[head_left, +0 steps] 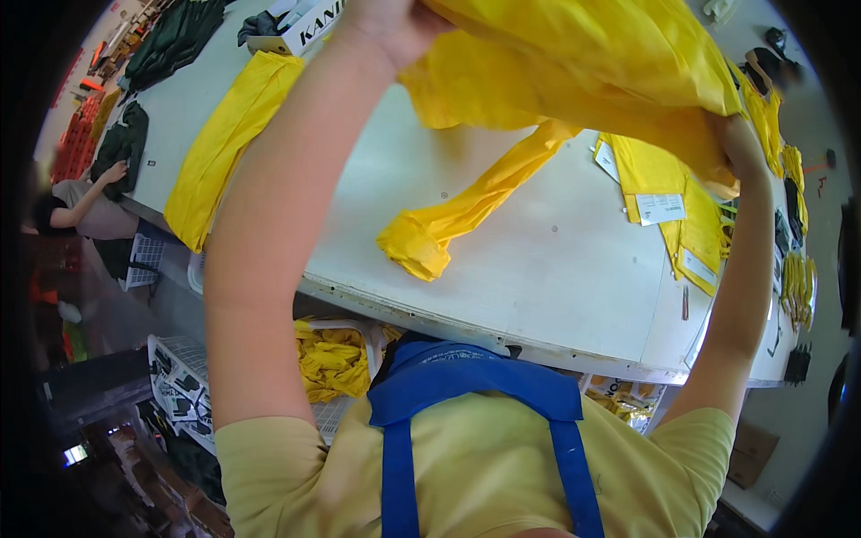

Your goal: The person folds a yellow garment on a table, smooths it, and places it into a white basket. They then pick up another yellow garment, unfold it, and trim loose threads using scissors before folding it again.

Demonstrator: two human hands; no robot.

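Way off on the left a co-worker (85, 208) leans on the far end of the surface (556, 260) with a hand on some dark green clothing (121, 148). Next over, a folded yellow garment (224, 143) lies flat across the surface edge. The left hand (395, 25) is up high with its fingers clamped on the yellow garment (574, 63), which is held in the air above the surface, one sleeve (466, 211) drooping down with its cuff resting on the white top. Below the edge there's a basket with crumpled yellow fabric (334, 359). The right hand (740, 143) grips the garment's other edge, fingers closed into the cloth. Further right, more yellow pieces with white paper tags (659, 208) lie stacked.
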